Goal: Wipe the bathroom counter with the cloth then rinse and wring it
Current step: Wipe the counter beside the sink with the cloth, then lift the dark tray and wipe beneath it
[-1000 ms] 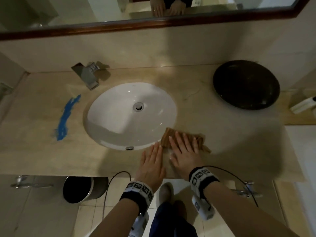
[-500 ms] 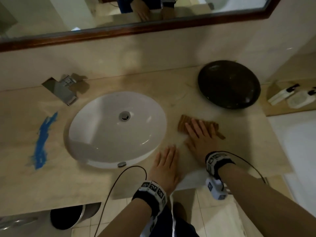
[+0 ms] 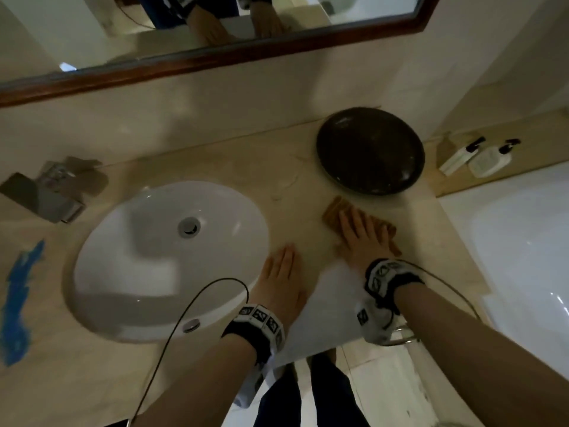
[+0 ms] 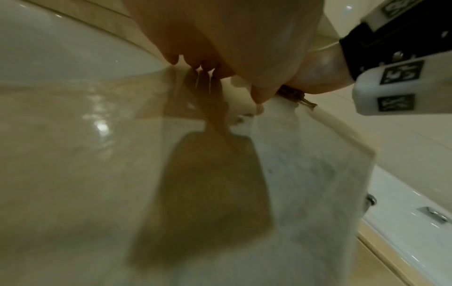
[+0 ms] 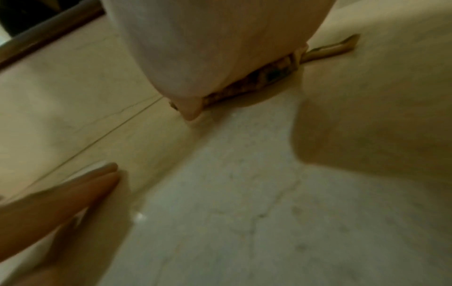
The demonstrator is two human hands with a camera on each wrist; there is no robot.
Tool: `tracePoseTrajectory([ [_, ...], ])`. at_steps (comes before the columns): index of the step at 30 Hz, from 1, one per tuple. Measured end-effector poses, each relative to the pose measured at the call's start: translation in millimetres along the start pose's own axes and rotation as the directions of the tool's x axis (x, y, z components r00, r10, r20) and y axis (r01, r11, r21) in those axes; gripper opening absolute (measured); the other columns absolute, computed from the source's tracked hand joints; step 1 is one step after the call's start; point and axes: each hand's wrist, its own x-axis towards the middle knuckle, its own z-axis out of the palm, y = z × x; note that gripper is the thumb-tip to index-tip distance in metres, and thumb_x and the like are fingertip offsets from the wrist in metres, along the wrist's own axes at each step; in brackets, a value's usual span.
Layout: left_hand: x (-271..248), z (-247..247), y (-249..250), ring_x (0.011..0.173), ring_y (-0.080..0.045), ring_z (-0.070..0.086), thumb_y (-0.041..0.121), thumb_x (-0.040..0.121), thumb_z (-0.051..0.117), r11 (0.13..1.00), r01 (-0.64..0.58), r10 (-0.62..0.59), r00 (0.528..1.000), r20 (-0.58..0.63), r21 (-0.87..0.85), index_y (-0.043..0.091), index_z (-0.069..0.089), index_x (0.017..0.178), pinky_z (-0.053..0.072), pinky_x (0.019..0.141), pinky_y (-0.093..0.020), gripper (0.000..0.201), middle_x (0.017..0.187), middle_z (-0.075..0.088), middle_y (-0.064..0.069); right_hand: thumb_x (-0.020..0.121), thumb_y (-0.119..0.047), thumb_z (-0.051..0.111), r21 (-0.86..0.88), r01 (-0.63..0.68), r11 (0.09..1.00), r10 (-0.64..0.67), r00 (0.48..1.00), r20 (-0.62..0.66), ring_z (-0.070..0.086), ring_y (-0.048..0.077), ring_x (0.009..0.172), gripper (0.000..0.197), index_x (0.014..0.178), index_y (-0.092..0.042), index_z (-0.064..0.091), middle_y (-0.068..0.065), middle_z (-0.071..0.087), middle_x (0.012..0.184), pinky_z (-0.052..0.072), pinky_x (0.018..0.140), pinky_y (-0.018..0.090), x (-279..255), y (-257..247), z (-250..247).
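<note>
The right hand (image 3: 358, 238) lies flat on the brown cloth (image 3: 334, 209), fingers straight and spread, pressing it down on the beige stone worktop (image 3: 240, 161); its grip is open, with nothing curled round the cloth. The cloth sits on the worktop between the white sink (image 3: 129, 260) and the dark round bowl (image 3: 371, 151), just in front of the bowl and apart from it; a corner of the cloth pokes out beyond the fingertips and another strip shows at the little-finger side. From the right wrist view the folded edge of the cloth (image 5: 247, 85) is squeezed under the palm (image 5: 215, 46), with one end (image 5: 335, 48) trailing free on the stone.

The left hand (image 3: 281, 280) rests flat on the worktop beside the sink's rim, fingers straight and together; its grip is open too and holds nothing; it is near the right hand but not touching it or the cloth. In the left wrist view its fingertips (image 4: 195, 62) touch the glossy stone (image 4: 73, 154), which mirrors them.

A metal tap (image 3: 52, 195) stands at the far left of the sink; a blue smear (image 3: 18, 303) marks the worktop further left; two white pump bottles (image 3: 477, 157) lie on the ledge to the right of the bowl; a white bathtub (image 3: 523, 241) adjoins the worktop; a wood-framed mirror (image 3: 215, 53) runs along the wall and reflects both hands.
</note>
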Motion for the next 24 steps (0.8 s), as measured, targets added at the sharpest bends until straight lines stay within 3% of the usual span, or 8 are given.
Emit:
tracePoseTrajectory([
  [3, 14, -14, -3, 0.147, -0.026, -0.007, 0.036, 0.096, 0.043, 0.998, 0.058, -0.057, 0.998, 0.024, -0.039, 0.005, -0.008, 0.151, 0.000, 0.119, -0.041, 0.081, 0.160, -0.014, -0.010, 0.096, -0.058, 0.013, -0.012, -0.018, 1.000, 0.018, 1.000, 0.003, -0.016, 0.027, 0.146, 0.067, 0.149, -0.031, -0.018, -0.001, -0.025, 0.157, -0.008, 0.114, 0.057, -12, -16, 9],
  [5, 21, -25, -10, 0.148, -0.026, -0.005, 0.031, 0.092, 0.052, 0.984, 0.152, -0.152, 0.988, 0.010, -0.093, 0.003, -0.003, 0.152, 0.002, 0.120, -0.041, 0.086, 0.160, -0.010, -0.011, 0.096, -0.054, 0.016, -0.100, 0.095, 0.990, -0.099, 0.994, -0.038, -0.008, 0.029, 0.147, 0.067, 0.152, -0.026, -0.009, 0.001, -0.018, 0.159, -0.008, 0.112, 0.058, -44, -35, 37],
  [8, 24, -40, -27, 0.148, -0.027, -0.003, 0.013, 0.094, 0.039, 0.954, 0.259, -0.271, 0.960, -0.067, -0.149, 0.001, -0.001, 0.151, 0.003, 0.121, -0.039, 0.070, 0.160, -0.007, -0.015, 0.089, -0.052, 0.035, -0.149, 0.344, 0.927, -0.354, 0.934, -0.050, 0.019, 0.032, 0.145, 0.068, 0.150, -0.022, 0.029, 0.004, 0.008, 0.159, 0.006, 0.112, 0.059, -97, -63, 82],
  [12, 29, -53, -36, 0.148, -0.027, -0.007, 0.000, 0.093, 0.035, 0.975, 0.205, -0.211, 0.975, -0.075, -0.087, 0.002, -0.004, 0.151, 0.002, 0.121, -0.038, 0.070, 0.159, -0.012, -0.014, 0.088, -0.056, 0.035, -0.155, 0.448, 0.881, -0.447, 0.893, 0.040, 0.023, 0.027, 0.145, 0.066, 0.148, -0.030, 0.029, -0.001, 0.013, 0.160, 0.008, 0.112, 0.054, -102, -59, 84],
  [14, 35, -53, -28, 0.148, -0.026, -0.007, 0.003, 0.094, 0.036, 0.989, 0.132, -0.135, 0.990, -0.049, -0.065, 0.004, -0.004, 0.152, 0.002, 0.121, -0.039, 0.070, 0.160, -0.011, -0.012, 0.087, -0.056, 0.017, -0.178, 0.361, 0.915, -0.370, 0.929, -0.018, 0.017, 0.028, 0.146, 0.070, 0.152, -0.030, 0.015, -0.004, 0.002, 0.159, 0.004, 0.113, 0.053, -85, -24, 67],
  [17, 42, -48, -2, 0.148, -0.027, -0.002, 0.014, 0.097, 0.040, 0.997, 0.065, -0.064, 0.998, 0.017, -0.049, 0.007, 0.001, 0.152, 0.003, 0.121, -0.039, 0.068, 0.161, -0.005, -0.011, 0.080, -0.058, -0.010, -0.029, -0.006, 1.000, 0.004, 0.995, -0.098, -0.009, 0.025, 0.147, 0.074, 0.149, -0.034, -0.017, -0.005, -0.019, 0.159, -0.006, 0.115, 0.053, -58, 52, 39],
  [21, 55, -55, 29, 0.139, -0.031, 0.030, 0.018, 0.095, 0.041, 0.963, 0.091, -0.136, 0.977, -0.165, -0.255, 0.005, 0.033, 0.144, 0.026, 0.115, -0.037, 0.052, 0.156, 0.021, -0.015, 0.097, -0.053, 0.011, 0.080, -0.146, 0.986, 0.152, 0.985, -0.078, -0.010, 0.026, 0.147, 0.064, 0.150, -0.030, -0.016, -0.003, -0.019, 0.159, -0.008, 0.115, 0.055, -51, 71, 25],
  [24, 83, -82, 51, 0.112, -0.023, 0.056, 0.019, 0.095, 0.041, 0.818, 0.154, -0.297, 0.938, -0.177, -0.555, 0.015, 0.045, 0.137, 0.047, 0.095, -0.033, 0.043, 0.132, 0.054, -0.010, 0.098, -0.050, 0.015, 0.162, -0.196, 0.967, 0.210, 0.975, -0.070, -0.013, 0.026, 0.147, 0.065, 0.149, -0.030, -0.019, -0.002, -0.022, 0.158, -0.006, 0.116, 0.056, -33, 81, 6],
])
